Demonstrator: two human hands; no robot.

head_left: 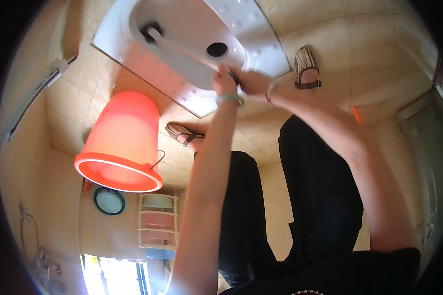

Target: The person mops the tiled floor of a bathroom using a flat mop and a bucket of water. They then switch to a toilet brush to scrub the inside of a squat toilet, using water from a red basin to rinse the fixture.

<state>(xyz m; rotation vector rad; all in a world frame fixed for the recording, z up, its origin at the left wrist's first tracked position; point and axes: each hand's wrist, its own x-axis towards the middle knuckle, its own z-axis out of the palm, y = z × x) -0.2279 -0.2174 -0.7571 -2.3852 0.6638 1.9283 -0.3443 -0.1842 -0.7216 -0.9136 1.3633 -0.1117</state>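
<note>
A white squat toilet [268,44] is set in the floor ahead of me, with a dark drain hole [216,49] at the near end of its basin. Across the basin runs a long pale brush [174,51], its dark head against the far left inside. Motion smears it a little. My left hand [225,82] is closed around the handle, a pale green bangle at the wrist. Close beside it, my right hand [253,82] is closed at the handle's dark end. The two hands meet just above the toilet's near edge.
An orange bucket [120,132] stands left of my left forearm. My sandalled feet are either side of the toilet's near corner. A shelf rack [158,228] with basins and a round basin [109,200] show lower left. A door [428,162] is at the right.
</note>
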